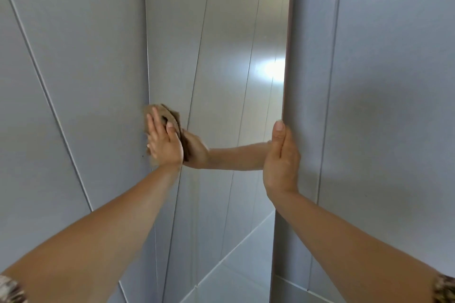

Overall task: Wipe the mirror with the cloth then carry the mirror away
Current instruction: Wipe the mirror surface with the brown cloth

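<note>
A tall narrow mirror (221,56) leans upright against a grey panelled wall, with a thin dark frame along its right edge. My left hand (163,141) presses a crumpled brown cloth (161,112) flat against the mirror's left edge, fingers spread over it. My right hand (282,160) grips the mirror's right edge at mid height, thumb pointing up along the frame. The glass reflects my left hand and forearm, wall panels and a bright patch of light.
Grey wall panels (394,81) with vertical seams flank the mirror on both sides. Pale floor tiles (234,278) show in the lower part of the glass. Patterned sleeve cuffs sit at the bottom corners of the view.
</note>
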`<act>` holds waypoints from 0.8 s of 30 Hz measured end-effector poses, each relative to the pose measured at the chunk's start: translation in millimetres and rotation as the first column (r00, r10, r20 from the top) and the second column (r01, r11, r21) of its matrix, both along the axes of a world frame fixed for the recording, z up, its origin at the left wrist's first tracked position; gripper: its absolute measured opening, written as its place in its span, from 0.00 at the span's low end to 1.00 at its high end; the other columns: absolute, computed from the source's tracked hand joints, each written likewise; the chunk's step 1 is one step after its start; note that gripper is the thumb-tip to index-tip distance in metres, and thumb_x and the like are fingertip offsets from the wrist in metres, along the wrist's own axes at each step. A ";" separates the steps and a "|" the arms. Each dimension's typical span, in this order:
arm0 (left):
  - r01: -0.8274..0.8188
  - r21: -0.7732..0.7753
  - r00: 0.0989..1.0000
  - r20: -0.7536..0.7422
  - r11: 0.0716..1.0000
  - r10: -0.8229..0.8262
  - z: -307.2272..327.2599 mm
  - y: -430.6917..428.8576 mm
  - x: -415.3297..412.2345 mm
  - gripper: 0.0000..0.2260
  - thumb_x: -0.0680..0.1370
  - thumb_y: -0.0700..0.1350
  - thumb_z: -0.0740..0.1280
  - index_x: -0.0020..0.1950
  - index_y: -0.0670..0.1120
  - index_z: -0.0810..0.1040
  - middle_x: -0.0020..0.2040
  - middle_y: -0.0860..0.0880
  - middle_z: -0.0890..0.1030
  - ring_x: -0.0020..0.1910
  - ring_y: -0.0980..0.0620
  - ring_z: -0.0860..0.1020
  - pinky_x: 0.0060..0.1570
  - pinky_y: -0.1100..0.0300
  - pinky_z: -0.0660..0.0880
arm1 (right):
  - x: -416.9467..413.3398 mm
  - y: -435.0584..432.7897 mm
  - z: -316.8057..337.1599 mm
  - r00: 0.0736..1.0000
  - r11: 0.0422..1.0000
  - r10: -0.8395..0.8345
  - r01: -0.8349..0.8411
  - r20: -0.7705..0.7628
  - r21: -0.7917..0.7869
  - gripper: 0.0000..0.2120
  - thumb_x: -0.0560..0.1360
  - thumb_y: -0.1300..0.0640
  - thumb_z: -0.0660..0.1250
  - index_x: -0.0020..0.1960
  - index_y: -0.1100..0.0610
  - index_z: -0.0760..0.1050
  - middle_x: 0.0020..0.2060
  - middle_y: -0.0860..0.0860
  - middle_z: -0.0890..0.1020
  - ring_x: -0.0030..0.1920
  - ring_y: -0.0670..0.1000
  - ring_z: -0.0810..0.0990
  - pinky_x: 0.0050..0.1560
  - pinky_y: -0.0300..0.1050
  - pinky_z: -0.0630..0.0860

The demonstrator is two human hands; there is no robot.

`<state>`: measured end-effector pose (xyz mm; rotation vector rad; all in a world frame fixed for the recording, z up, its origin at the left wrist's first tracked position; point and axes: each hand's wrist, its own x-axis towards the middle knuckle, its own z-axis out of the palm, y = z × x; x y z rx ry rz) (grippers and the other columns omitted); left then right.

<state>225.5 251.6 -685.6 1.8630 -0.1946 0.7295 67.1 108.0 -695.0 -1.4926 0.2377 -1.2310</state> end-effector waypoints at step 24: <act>0.153 0.137 0.982 0.089 0.979 -0.166 -78.6 13.5 -22.5 0.23 0.85 0.46 0.51 0.80 0.49 0.49 0.82 0.47 0.48 0.80 0.49 0.50 0.76 0.38 0.43 | -13.8 11.1 -28.2 0.985 0.921 -0.146 0.101 -0.093 -0.377 0.32 0.82 0.59 0.54 0.78 0.47 0.40 0.78 0.47 0.53 0.63 0.42 0.74 0.43 0.14 0.63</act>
